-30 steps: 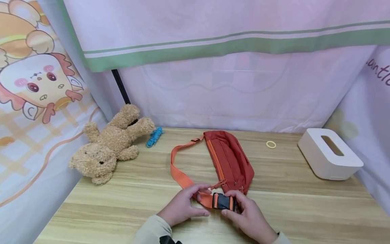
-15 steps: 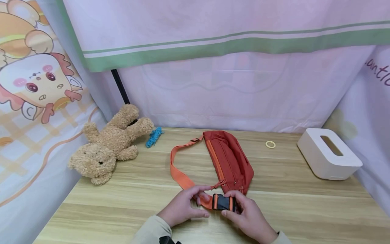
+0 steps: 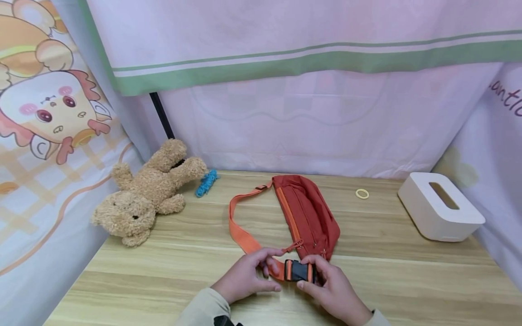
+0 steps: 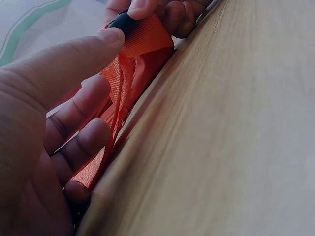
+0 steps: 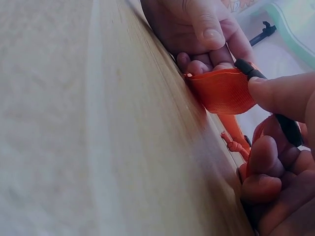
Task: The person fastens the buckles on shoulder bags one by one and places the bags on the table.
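A rust-red waist bag (image 3: 306,213) lies on the wooden table (image 3: 408,276), its orange strap (image 3: 238,231) looping to the left. Near the table's front edge both hands meet at the black buckle (image 3: 298,270). My left hand (image 3: 249,274) pinches the strap (image 4: 118,88) just left of the buckle, thumb below and fingers over the webbing. My right hand (image 3: 326,283) grips the buckle's right end between thumb and fingers. In the right wrist view the orange webbing (image 5: 224,91) and a black buckle edge (image 5: 288,129) show between the fingers of both hands.
A brown teddy bear (image 3: 144,194) lies at the back left beside a blue scrunchie (image 3: 206,182). A yellow ring (image 3: 362,194) sits behind the bag. A white tissue box (image 3: 440,206) stands at the right. Curtains (image 3: 285,90) close in the back and sides.
The hands stay at the buckle; the left fingers have shifted slightly on the strap. Nothing else has moved.
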`<state>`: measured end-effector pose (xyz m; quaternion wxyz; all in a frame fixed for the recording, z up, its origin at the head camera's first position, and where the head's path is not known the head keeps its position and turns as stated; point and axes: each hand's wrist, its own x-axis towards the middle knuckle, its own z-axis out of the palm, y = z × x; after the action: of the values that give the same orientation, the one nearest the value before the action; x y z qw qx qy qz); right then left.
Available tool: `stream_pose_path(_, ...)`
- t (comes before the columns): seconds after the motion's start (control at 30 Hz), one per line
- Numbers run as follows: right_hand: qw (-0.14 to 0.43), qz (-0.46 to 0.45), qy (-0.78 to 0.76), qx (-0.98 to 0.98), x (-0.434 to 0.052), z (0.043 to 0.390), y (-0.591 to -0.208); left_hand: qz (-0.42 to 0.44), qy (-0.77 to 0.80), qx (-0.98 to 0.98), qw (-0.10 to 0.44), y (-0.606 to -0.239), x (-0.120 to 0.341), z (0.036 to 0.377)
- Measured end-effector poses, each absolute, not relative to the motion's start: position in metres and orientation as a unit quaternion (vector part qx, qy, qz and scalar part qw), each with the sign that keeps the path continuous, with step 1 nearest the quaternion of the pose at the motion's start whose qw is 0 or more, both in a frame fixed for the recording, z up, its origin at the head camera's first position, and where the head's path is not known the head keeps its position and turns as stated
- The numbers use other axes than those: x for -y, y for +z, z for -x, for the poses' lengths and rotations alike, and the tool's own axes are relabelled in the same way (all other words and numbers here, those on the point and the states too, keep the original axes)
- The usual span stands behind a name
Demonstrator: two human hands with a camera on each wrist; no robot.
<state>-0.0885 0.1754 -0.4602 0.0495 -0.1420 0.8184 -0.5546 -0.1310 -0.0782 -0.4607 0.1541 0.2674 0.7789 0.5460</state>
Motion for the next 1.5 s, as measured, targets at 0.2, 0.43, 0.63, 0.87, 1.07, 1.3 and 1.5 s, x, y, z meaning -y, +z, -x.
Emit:
stream_pose_path(0.2,0.049,0.135,-0.556,-0.818,-0.1751,0.0881,-0.4594,-0.264,0.546,-0.779,0.157,-0.4605,0.0779,0.131)
stream_pose_path(0.43,0.054,0.122,-0.561,-0.817,-0.175,0.0881,-0.4579,-0.251,0.53,-0.794,0.161,-0.4573,0.0787,0.1302)
stream_pose_path(0.63,0.064,0.105,-0.573,-0.811,-0.1751,0.0884,-0.4593,-0.238,0.52,-0.804,0.163,-0.4581,0.0787,0.1312)
stream_pose_path(0.87,0.075,0.118,-0.59,-0.795,-0.1746,0.0873,-0.4582,-0.231,0.526,-0.801,0.169,-0.4588,0.0791,0.1309)
stream_pose_path(1.07,0.072,0.132,-0.594,-0.791,-0.1742,0.0868,-0.4578,-0.233,0.514,-0.809,0.164,-0.4592,0.0786,0.131)
stream_pose_path(1.3,0.073,0.119,-0.585,-0.799,-0.1752,0.0879,-0.4588,-0.226,0.502,-0.817,0.173,-0.4584,0.0782,0.1312)
stream_pose_path(1.5,0.076,0.119,-0.581,-0.802,-0.1756,0.0876,-0.4579,-0.227,0.492,-0.822,0.172,-0.4568,0.0771,0.1307)
